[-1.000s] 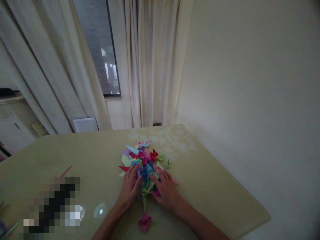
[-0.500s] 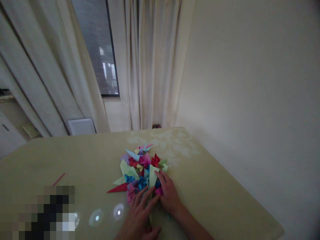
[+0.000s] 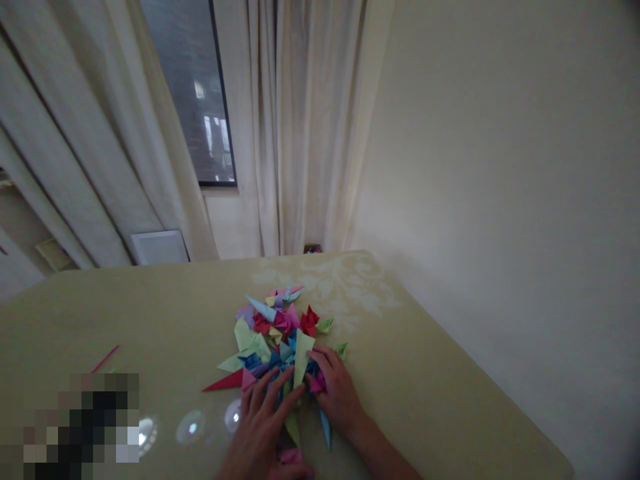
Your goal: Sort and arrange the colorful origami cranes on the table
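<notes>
A loose heap of folded paper flowers point(image 3: 286, 320) in pink, red, blue, purple and pale green lies on the table. My left hand point(image 3: 263, 413) is open over its near side, fingers spread across the pieces. A pink folded piece point(image 3: 290, 457) shows beside its thumb. At the heap's right side rests my right hand point(image 3: 335, 393), its fingers apart and touching the pieces. Between both hands a pale green pointed paper point(image 3: 303, 353) sticks up. A red paper point point(image 3: 224, 382) juts out left, and a light blue one point(image 3: 325, 429) lies below my right hand.
The table point(image 3: 425, 373) has a pale cover with a leaf pattern at the far corner. A thin pink stick point(image 3: 105, 359) lies at left, near a pixelated dark patch. A wall point(image 3: 500, 200) borders the right side; curtains point(image 3: 320, 133) hang behind.
My left hand has slid slightly left and toward me over the heap. Pieces have spread apart; a green one and a light blue one now show around my right hand.
</notes>
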Available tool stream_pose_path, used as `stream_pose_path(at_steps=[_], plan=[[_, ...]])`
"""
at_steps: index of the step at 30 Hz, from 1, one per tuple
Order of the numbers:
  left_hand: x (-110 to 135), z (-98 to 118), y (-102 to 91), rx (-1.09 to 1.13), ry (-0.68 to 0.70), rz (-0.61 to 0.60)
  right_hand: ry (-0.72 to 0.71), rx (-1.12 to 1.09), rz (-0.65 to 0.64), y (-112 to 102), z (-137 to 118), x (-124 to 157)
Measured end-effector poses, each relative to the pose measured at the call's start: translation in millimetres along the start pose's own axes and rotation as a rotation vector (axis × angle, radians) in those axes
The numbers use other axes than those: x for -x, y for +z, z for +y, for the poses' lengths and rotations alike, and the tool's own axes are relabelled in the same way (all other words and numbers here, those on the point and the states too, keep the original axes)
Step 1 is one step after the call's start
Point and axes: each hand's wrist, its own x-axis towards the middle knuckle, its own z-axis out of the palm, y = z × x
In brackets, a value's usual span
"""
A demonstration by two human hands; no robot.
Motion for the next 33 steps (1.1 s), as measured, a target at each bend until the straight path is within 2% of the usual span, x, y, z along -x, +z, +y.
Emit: stream_pose_path(at_steps=[5, 11, 15, 19, 26, 30, 33], plan=[[-2.8, 4.2, -0.3, -0.004, -0.048, -0.069, -0.009, -0.023, 0.007, -2.3, -2.0, 0.1], [-1.7, 6.7, 5.0, -0.107, -0.064, 0.062, -0.081, -0.009, -0.012, -3.6, -4.1, 0.7], [0.6, 0.8, 4.1, -0.184, -0.03, 0.081, -0.137, -0.04, -0.038, -3.2, -5.8, 2.2], [1.3, -3.8, 4.3, -0.164, -0.009, 0.092, -0.167, -0.065, -0.024, -1.4, -5.0, 3.1], [-1.1, 0.7, 7.7, -0.053, -0.11, 0.197, -0.174, -0.075, -0.007, -0.2, -3.2, 2.2], [-1.4, -5.6, 2.1, 0.032, -0.079, 0.196, -0.146, 0.022, 0.024, 1.6, 0.8, 2.4], [1.2, -9.4, 2.0, 0.057, -0.113, 0.274, -0.053, 0.188, 0.077, 4.7, 5.1, 2.3]])
